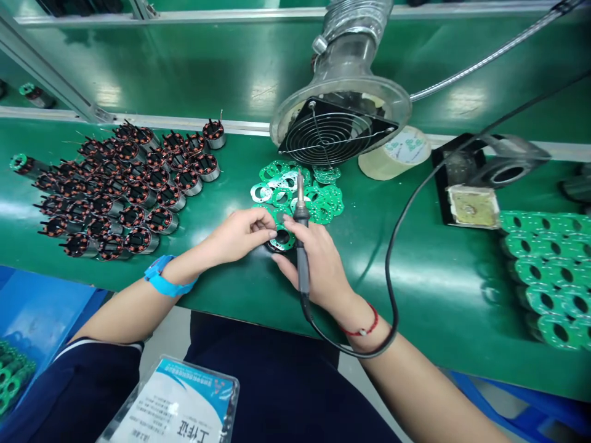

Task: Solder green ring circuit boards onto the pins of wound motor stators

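A soldering iron (301, 246) lies across my right hand (323, 261), its metal tip pointing away from me and its cable trailing over my forearm. The thumb and fingertips of that hand also rest about a motor stator (278, 247), which is mostly hidden. On top of the stator sits a ring-shaped green circuit board (289, 239). My left hand (242, 234) presses thumb and curled fingers at the board's left edge. Just beyond both hands lies a loose pile of green ring boards (323, 203), some showing white faces.
A fume extractor (339, 123) with a fan hangs low over the pile. To the left stand rows of copper-wound stators (124, 191). A tape roll (394, 154), a soldering stand with a sponge (473, 206) and stacked board-topped stators (549, 277) are on the right.
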Demonstrator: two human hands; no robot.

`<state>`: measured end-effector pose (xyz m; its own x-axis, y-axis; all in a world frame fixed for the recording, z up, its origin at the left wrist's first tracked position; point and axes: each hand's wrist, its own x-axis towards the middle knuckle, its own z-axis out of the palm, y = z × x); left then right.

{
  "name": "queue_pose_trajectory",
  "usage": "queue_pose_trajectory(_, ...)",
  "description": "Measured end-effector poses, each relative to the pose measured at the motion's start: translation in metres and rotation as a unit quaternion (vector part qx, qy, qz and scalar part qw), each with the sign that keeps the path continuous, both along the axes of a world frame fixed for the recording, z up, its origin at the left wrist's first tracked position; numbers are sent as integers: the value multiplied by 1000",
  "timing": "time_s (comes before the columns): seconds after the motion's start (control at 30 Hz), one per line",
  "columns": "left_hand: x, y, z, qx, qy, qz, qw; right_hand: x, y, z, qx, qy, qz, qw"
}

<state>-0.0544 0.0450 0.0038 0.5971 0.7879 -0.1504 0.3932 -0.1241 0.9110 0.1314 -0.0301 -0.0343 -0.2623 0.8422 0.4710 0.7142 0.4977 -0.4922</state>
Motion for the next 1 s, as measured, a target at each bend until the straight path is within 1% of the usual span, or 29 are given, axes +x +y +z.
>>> queue_pose_trajectory(0.07,4,-1,-8,-66,-42,23,997,1,-1,2,14,17,31,999)
queue_pose_trajectory(0.13,5,-2,-12,-101,-68,28,992,2,-2,5,23,22,42,999)
queue_pose_trajectory(0.23,4,-3,-14,-126,-91,32,987,3,-2,8,30,32,21,999)
queue_pose_trajectory(0.3,3,-5,-13,-129,-94,40,986,4,-1,9,40,41,17,998)
queue_pose_trajectory(0.37,3,-6,-12,-112,-84,51,989,4,-2,11,43,50,26,997)
queue_pose_trajectory(0.43,4,-7,-12,-77,-64,56,993,5,-4,12,36,74,19,996)
queue_pose_trajectory(0.57,4,-8,-12,-11,-28,54,998,12,-13,7,17,184,-33,982)
queue_pose_trajectory(0.63,4,-8,-12,7,-20,48,999,18,-20,2,10,211,-49,976)
queue_pose_trajectory(0.8,2,-8,-9,31,4,36,999,29,-31,-12,-15,175,-75,982)
queue_pose_trajectory(0.9,3,-9,-8,49,18,37,998,30,-33,-15,-18,167,-83,982)
queue_pose_trajectory(1.0,5,-10,-7,79,34,39,996,30,-33,-14,-20,159,-84,984)
